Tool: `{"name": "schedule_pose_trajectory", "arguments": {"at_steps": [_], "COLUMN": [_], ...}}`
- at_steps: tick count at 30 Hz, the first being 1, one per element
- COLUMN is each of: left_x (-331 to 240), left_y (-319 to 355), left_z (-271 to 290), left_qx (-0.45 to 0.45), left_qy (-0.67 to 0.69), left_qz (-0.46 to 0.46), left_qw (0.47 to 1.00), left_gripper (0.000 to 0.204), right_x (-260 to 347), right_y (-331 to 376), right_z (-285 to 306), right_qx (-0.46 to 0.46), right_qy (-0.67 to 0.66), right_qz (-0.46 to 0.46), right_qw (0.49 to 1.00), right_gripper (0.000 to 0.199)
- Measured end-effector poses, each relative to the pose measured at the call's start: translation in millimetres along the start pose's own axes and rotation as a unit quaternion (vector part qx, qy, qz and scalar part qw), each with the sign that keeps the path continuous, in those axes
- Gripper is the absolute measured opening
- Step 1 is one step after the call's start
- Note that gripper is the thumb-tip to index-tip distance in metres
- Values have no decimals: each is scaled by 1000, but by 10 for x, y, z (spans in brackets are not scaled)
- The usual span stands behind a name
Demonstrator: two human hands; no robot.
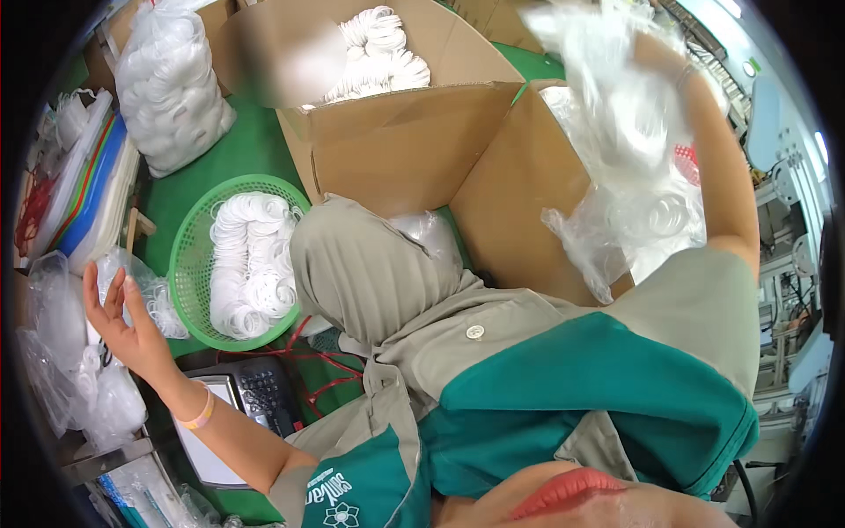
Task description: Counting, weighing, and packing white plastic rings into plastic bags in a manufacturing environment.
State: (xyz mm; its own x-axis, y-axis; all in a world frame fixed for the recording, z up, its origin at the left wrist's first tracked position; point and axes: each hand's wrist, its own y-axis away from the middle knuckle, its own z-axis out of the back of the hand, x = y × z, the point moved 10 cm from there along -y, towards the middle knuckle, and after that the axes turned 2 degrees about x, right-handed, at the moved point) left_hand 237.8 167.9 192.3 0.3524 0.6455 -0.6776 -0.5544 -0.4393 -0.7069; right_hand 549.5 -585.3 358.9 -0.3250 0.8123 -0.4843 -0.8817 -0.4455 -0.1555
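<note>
My left hand (pixel 124 329) is raised at the left with its fingers spread and nothing in it. Just to its right sits a round green mesh basket (pixel 187 304) with stacked white rings (pixel 254 264) in it. At the far right my right arm reaches up, and my right hand (pixel 660 55) grips a crumpled clear plastic bag (pixel 629 119). The bag and hand are smeared by motion, and the fingertips are hidden behind the plastic. Below the raised bag lies more clear plastic (pixel 660 220), with ring shapes showing through it.
An open cardboard box (pixel 396 141) stands ahead, with bundles of white rings (pixel 378 62) at its back. A full plastic bag (pixel 172 97) stands at the far left. A scale with a keypad (pixel 255 392) and red cord (pixel 330 361) lies near my left forearm. Stacked coloured trays (pixel 88 185) lean at the left.
</note>
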Motion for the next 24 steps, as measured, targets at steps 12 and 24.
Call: {"name": "schedule_pose_trajectory", "arguments": {"at_steps": [12,24], "left_x": [453,441], "left_y": [421,740], "left_z": [-307,-945], "left_qx": [131,278], "left_qy": [-129,-200], "left_qz": [87,88], "left_qw": [979,936], "left_gripper": [33,24], "right_x": [1868,2512], "right_y": [287,93], "right_z": [-1110,-1462], "right_qx": [298,413], "right_qy": [-84,-94], "right_qz": [-182,-231], "right_qw": [933,876], "right_gripper": [33,29]}}
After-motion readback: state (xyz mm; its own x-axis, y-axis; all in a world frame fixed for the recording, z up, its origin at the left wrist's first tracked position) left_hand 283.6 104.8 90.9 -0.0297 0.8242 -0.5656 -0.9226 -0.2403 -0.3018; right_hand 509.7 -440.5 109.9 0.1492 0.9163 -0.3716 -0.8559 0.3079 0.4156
